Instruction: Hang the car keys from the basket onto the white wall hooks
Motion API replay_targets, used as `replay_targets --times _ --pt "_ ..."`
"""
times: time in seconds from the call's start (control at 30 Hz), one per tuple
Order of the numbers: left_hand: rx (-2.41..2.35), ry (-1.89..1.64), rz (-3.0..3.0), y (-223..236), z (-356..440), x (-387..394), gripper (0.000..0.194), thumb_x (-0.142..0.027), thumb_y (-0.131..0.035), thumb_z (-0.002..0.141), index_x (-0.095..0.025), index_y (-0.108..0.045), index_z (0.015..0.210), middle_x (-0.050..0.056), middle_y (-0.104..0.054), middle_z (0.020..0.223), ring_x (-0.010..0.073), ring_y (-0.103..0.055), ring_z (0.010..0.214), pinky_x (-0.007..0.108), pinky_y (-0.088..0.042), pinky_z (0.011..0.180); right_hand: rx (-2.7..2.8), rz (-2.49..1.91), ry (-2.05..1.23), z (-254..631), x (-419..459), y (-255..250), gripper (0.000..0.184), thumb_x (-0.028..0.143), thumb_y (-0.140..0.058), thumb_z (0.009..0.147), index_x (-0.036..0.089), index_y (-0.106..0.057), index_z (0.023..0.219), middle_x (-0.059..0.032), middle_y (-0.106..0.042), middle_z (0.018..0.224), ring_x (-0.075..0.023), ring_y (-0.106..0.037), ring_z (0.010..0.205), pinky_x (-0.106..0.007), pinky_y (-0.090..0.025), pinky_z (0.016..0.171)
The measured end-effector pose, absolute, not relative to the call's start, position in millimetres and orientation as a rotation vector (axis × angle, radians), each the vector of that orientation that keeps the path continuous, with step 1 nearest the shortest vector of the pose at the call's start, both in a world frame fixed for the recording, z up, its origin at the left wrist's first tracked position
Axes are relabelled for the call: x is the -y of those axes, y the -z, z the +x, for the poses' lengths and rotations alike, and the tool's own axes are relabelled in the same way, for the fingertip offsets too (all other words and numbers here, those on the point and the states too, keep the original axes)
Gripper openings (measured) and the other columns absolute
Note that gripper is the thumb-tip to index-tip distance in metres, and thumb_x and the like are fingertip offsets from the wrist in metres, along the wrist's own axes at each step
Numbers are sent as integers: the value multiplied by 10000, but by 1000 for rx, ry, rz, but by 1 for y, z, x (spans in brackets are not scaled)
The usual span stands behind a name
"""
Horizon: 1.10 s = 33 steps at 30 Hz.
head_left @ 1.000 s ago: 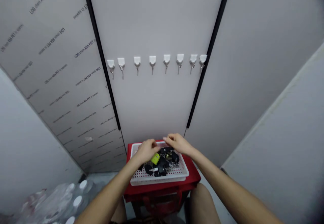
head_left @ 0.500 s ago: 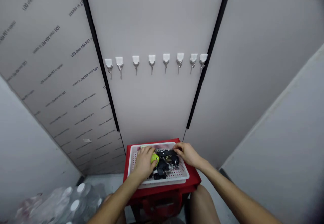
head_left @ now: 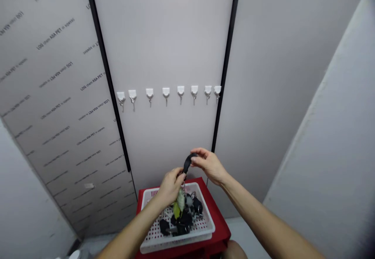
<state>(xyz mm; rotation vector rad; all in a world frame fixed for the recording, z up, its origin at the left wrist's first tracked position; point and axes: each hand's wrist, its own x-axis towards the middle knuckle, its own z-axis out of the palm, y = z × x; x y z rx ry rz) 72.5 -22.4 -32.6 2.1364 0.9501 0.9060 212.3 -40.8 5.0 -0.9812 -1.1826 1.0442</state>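
My right hand (head_left: pixel 209 165) pinches the top of a black strap loop (head_left: pixel 187 162) raised above a white perforated basket (head_left: pixel 172 241). My left hand (head_left: pixel 170 186) pinches the same keychain lower down, at its metal ring, and a yellow-green tag (head_left: pixel 179 204) dangles beneath it. The basket holds several dark keys and fobs (head_left: pixel 183 218) and rests on a red stool (head_left: pixel 221 233). A row of several white wall hooks (head_left: pixel 166 93) runs across the grey panel above, all bare.
Grey wall panels with black seams (head_left: pixel 107 75) stand ahead. The left panel carries printed film text. A white wall (head_left: pixel 331 153) slants in on the right. A bottle cap (head_left: pixel 74 254) shows at the bottom left.
Both hands rose out of the basket, lifting a keychain with a black strap and yellow-green tag. The view tilted, so the hooks sit lower and the bottles have left the picture.
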Motion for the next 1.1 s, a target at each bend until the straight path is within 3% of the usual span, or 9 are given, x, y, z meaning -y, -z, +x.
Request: replay_targets --times 0.23,0.37,0.5,0.87,1.1 --pt "-799 -1025 1789 -22 104 14 228 -249 -330 684 -135 -485 805 -48 -404 500 51 -404 420 165 -341 426 1181 -909 -712 230 27 -68 230 220 -570 510 128 -500 709 60 -490 481 -31 -429 368 -182 -365 411" --pt "-710 -1050 1745 -45 130 3 183 -235 -349 671 -134 -486 738 -57 -384 463 35 -375 372 146 -326 382 1087 -886 -594 251 17 -88 194 261 -560 527 140 -458 639 78 -446 425 -23 -387 327 -160 -333 349" --pt "-697 -1055 1710 -59 149 -2 152 -203 -337 677 -129 -470 674 -57 -389 459 22 -362 362 132 -318 377 1122 -914 -549 266 17 -95 222 305 -540 551 166 -392 639 67 -501 513 -21 -372 292 -156 -293 300" --pt "-867 -1057 2024 -101 208 -18 223 -212 -323 702 -121 -510 621 -41 -404 406 40 -376 361 143 -322 392 1088 -1134 39 314 -29 -145 227 357 -528 532 151 -434 550 46 -444 445 -57 -415 368 -196 -374 390" --pt "-1041 -1067 2085 -107 231 -44 265 -263 -320 709 -123 -534 640 -2 -481 445 68 -436 393 184 -359 462 1091 -1335 124 324 -46 -158 225 366 -502 555 146 -457 547 33 -451 426 -71 -440 363 -212 -385 420"
